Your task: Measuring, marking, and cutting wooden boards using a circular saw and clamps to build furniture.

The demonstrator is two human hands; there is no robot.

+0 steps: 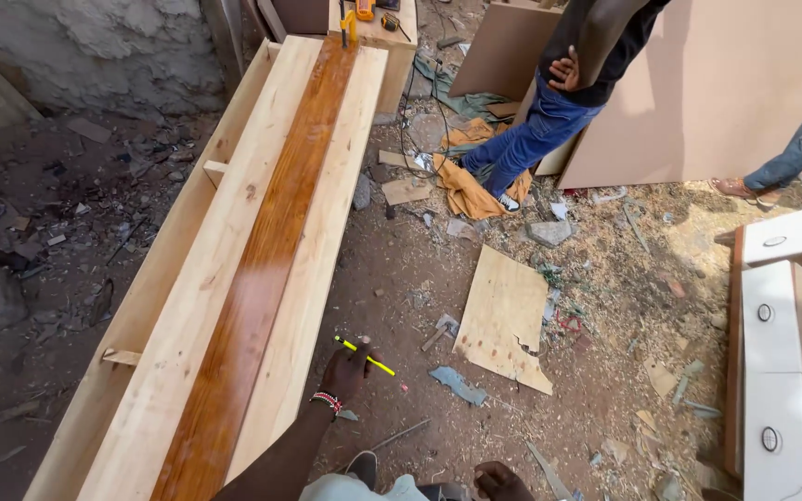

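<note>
My left hand (345, 371) holds a yellow pencil (364, 353) and rests at the right edge of a long pale wooden plank (327, 213). A beaded bracelet sits on that wrist. Beside this plank, down the middle of the long wooden frame, runs a glossy brown varnished board (262, 269). My right hand (501, 481) shows only partly at the bottom edge, low over the dirt ground, and its grip is not clear.
A broken plywood sheet (503, 315) and a small hammer (438, 332) lie on the littered dirt to the right. Another person in blue jeans (536, 130) leans by large brown panels (726, 93). A white drawer unit (777, 362) stands far right. Rubble (48, 232) lies left.
</note>
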